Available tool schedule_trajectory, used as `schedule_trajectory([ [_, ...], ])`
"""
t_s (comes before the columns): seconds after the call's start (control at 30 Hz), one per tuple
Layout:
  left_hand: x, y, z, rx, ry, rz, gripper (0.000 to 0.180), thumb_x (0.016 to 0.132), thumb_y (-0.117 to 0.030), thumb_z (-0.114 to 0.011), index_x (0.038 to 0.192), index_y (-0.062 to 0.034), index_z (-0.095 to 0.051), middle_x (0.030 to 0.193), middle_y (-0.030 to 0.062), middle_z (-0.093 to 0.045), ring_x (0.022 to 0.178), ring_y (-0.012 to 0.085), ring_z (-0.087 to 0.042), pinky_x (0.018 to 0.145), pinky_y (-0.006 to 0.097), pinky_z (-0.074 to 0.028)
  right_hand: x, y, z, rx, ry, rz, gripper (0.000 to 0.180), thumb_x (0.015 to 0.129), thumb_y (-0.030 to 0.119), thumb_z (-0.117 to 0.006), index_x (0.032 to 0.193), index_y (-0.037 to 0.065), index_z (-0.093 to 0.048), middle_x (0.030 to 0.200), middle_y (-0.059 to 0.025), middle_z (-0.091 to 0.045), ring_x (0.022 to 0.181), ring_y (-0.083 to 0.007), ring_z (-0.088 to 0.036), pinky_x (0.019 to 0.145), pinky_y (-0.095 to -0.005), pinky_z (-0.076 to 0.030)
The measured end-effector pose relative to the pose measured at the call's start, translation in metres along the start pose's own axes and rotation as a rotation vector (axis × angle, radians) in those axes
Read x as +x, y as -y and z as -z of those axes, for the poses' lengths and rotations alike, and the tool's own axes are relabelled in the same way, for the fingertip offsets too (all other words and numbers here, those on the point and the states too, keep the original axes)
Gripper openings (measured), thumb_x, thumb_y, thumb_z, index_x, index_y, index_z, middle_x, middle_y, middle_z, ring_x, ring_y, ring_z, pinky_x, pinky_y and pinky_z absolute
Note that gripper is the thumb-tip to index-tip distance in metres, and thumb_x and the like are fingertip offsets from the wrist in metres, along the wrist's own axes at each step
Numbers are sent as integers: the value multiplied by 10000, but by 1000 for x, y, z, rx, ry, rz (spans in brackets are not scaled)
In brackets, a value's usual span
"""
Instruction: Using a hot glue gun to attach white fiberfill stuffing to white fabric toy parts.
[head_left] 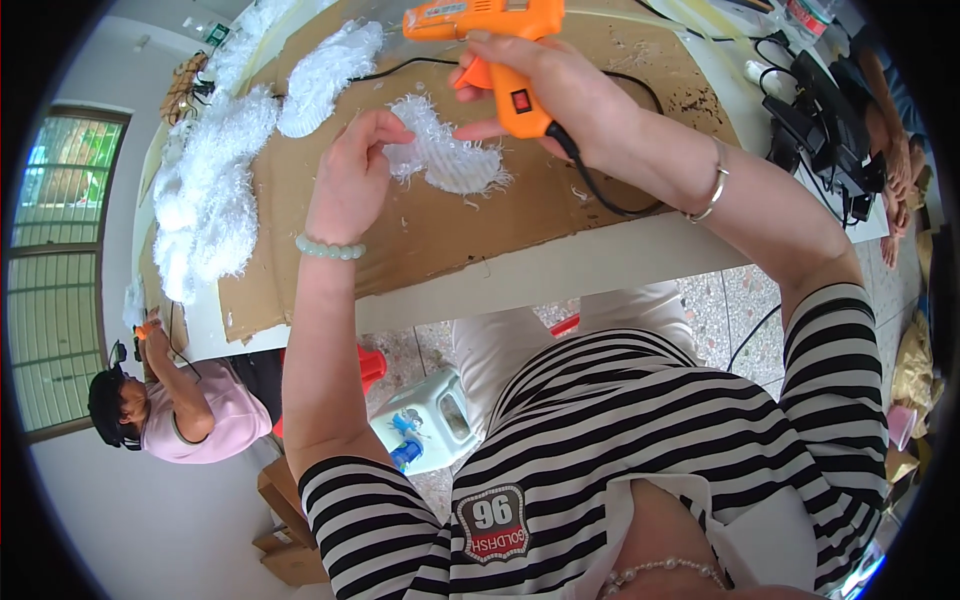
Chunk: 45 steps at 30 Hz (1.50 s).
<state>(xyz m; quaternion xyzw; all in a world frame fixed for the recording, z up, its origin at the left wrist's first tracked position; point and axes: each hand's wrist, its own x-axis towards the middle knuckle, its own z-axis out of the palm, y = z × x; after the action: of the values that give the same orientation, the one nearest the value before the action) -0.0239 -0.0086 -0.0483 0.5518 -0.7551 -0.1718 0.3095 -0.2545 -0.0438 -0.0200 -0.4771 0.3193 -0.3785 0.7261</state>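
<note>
My right hand (560, 90) is wrapped round the handle of an orange glue gun (518, 98), its nozzle end pointing left. One finger of that hand stretches toward a white fringed fabric piece (455, 163) below it. My left hand (352, 170) has its fingers bent in a pinch at the left edge of this piece; the exact hold is partly hidden. The piece is curved, ribbed in the middle and frayed along its edges. Under both hands lies a brown cardboard sheet (420, 245). The gun's black cord (600, 195) loops down from the handle.
White fringed bundles (215, 190) line the table's left side, with another piece (330, 80) farther back. Black equipment (825, 130) with cables stands at the right. A jug (425, 425) sits on the floor below. A co-worker (200, 410) is at the left; another person's hands (900, 180) show far right.
</note>
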Motion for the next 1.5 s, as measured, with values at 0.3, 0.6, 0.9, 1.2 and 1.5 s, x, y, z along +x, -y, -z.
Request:
schedule_trajectory([
  [0.3,-17,-22,4,71,-81,18,266,720,74,-521,964,-20,-563,925,109,-632,843,245,-614,728,325,-482,27,-26,-14,52,8,-48,355,891,393,-525,1029,69,-567,947,-42,-605,827,-190,-662,376,-234,-385],
  [0.6,-45,-54,-15,651,-189,-318,288,596,-43,-745,854,-81,-623,836,45,-575,850,255,-537,819,394,-398,37,-32,-8,154,87,-40,346,894,327,-553,1054,21,-532,980,-58,-554,877,-125,-561,691,-313,-563],
  [0.9,-35,-50,-23,764,-175,-432,186,643,-52,-702,810,-66,-624,800,33,-564,838,227,-536,831,405,-403,34,-30,-8,150,116,-26,378,888,321,-557,1116,24,-508,1031,-61,-548,930,-137,-553,709,-329,-550],
  [1.2,-41,-45,-20,764,-186,-372,171,648,-30,-687,799,-72,-619,800,35,-568,825,228,-535,822,399,-403,31,-30,-9,122,114,-4,424,886,316,-554,1180,18,-487,1077,-70,-545,959,-142,-547,736,-326,-547],
  [1.5,-38,-43,-22,742,-204,-424,184,645,-40,-708,806,-73,-625,785,31,-570,807,229,-539,805,389,-407,33,-30,-7,74,125,-10,434,888,323,-546,1177,3,-493,1091,-82,-548,968,-142,-546,746,-321,-549],
])
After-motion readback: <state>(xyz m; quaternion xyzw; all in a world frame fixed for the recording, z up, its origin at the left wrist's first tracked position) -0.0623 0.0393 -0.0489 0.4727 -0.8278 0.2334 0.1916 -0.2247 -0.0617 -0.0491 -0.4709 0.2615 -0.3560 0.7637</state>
